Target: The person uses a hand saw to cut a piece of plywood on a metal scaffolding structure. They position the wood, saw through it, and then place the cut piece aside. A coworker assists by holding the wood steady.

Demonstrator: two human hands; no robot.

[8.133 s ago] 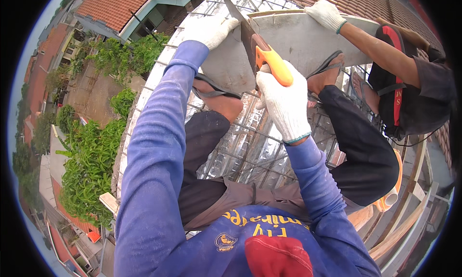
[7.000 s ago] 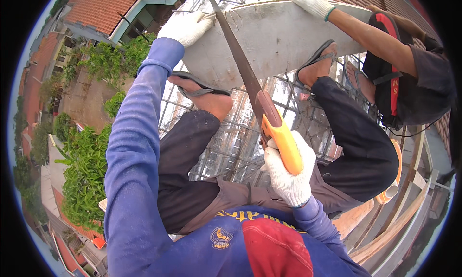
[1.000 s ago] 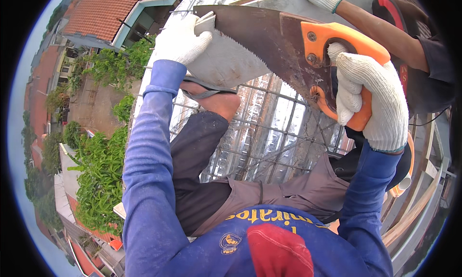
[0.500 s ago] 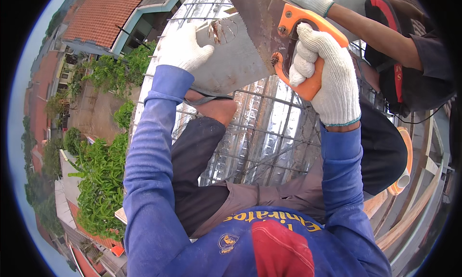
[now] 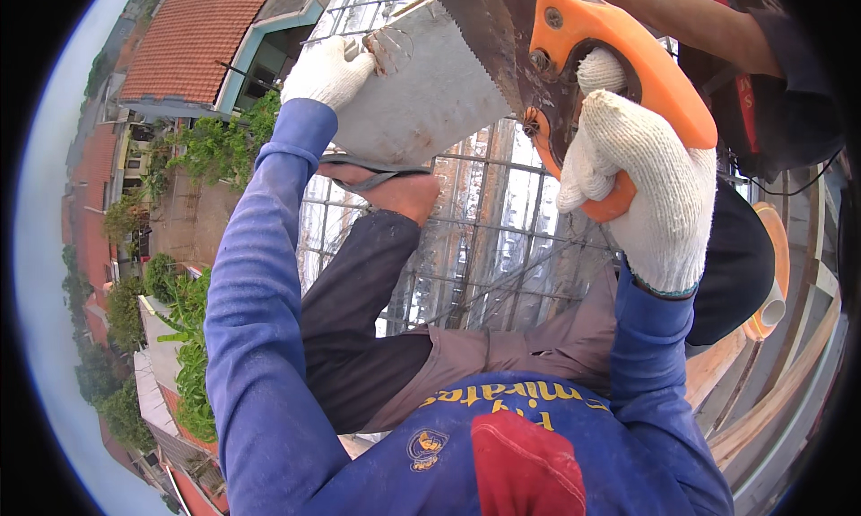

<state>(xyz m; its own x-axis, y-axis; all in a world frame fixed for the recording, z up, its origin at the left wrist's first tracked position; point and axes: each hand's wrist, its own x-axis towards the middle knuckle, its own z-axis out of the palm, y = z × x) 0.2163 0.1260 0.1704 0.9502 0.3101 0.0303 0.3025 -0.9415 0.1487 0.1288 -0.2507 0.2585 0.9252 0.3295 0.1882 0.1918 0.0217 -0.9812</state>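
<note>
My right hand (image 5: pixel 659 175), in a white knitted glove, is closed round the orange handle (image 5: pixel 659 77) of a handsaw. Its brown, worn toothed blade (image 5: pixel 489 32) points up and to the left, over the right edge of a flat grey board (image 5: pixel 421 86). At the board's left edge, my left hand (image 5: pixel 327 75), gloved alike, grips the edge with the thumb towards its face; the other fingers are partly hidden. Rusty wire or debris (image 5: pixel 387 52) shows at the board's upper left. My sandalled foot (image 5: pixel 395 193) is just below the board.
A rebar grid (image 5: pixel 484 238) over shiny metal decking stretches beneath me. A co-worker's arm (image 5: pixel 691 23) reaches in close behind the saw at upper right. Timber lengths (image 5: pixel 771 408) and an orange-and-white object (image 5: pixel 767 283) lie at right. Left, past the edge, are trees and tiled roofs (image 5: pixel 193 36).
The handsaw and my right hand have come nearer and moved to the right. My left hand has shifted slightly left along with the board's edge. The co-worker's gloved hand has left view.
</note>
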